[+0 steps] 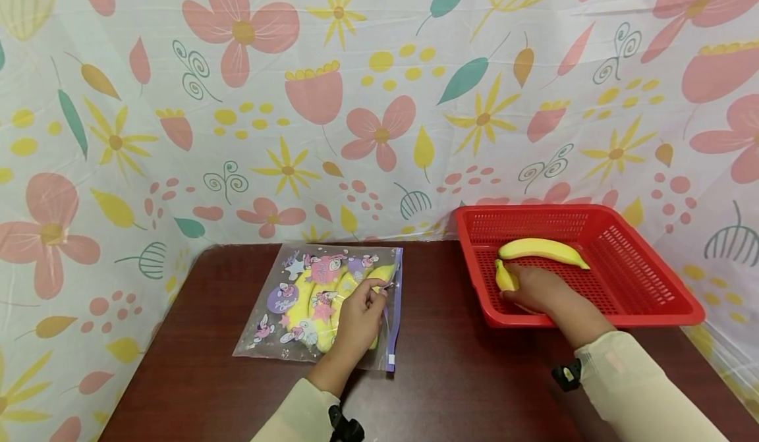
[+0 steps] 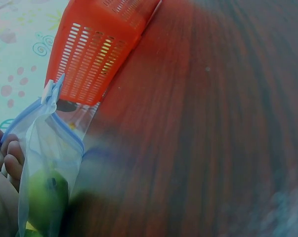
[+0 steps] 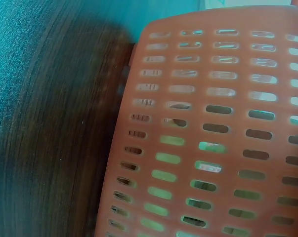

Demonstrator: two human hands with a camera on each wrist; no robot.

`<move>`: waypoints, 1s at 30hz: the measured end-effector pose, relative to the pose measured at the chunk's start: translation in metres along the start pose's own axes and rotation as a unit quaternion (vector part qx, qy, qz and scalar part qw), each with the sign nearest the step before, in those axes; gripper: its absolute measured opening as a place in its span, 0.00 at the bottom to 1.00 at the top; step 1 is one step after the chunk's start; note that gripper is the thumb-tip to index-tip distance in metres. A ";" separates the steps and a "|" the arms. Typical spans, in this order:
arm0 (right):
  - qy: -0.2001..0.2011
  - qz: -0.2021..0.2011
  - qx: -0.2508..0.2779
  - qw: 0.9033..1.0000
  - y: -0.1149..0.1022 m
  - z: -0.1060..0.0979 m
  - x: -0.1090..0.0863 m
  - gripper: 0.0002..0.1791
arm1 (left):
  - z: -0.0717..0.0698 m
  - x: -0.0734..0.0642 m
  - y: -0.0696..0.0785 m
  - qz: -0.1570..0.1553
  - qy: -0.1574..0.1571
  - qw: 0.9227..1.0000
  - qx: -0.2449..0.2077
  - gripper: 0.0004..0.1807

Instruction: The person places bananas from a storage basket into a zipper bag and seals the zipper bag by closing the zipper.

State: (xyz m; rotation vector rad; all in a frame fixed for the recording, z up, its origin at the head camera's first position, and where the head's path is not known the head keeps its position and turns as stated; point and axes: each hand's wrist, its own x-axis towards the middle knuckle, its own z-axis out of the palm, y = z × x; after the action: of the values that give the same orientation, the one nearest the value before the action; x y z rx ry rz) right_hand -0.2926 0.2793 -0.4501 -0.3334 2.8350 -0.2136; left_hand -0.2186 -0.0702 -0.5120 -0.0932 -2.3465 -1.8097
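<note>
On the left of the table lies a clear printed zip bag with several yellow bananas inside. My left hand pinches the bag near its purple zip edge. In the left wrist view, the fingers hold up the bag's mouth, and a banana shows through the plastic. My right hand reaches into the red basket and grips a banana, mostly covered by the hand. Behind it another banana lies on the basket floor. The right wrist view shows mainly the slotted basket wall.
Bag and basket stand on a dark brown wooden table, with a gap of bare wood between them. A floral cloth hangs behind and along both sides. The basket sits against it at the back right.
</note>
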 end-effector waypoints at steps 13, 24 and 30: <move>0.029 0.013 0.024 0.999 -0.002 -0.003 0.000 0.47 | 0.000 0.001 0.000 -0.003 -0.003 1.000 0.003 0.12; 0.074 0.009 0.031 0.997 -0.005 -0.006 0.000 0.49 | 0.000 0.000 0.001 -0.004 0.001 1.000 -0.004 0.11; 0.111 -0.003 0.052 0.992 -0.007 -0.009 -0.005 0.48 | 0.000 0.000 0.001 -0.002 0.001 1.000 -0.008 0.11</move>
State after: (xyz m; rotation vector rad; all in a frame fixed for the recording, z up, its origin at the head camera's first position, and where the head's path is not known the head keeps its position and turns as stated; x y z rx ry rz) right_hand -0.2889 0.2744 -0.4390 -0.3143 3.0252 -0.4232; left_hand -0.2180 -0.0694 -0.5109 -0.0888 -2.3329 -1.8288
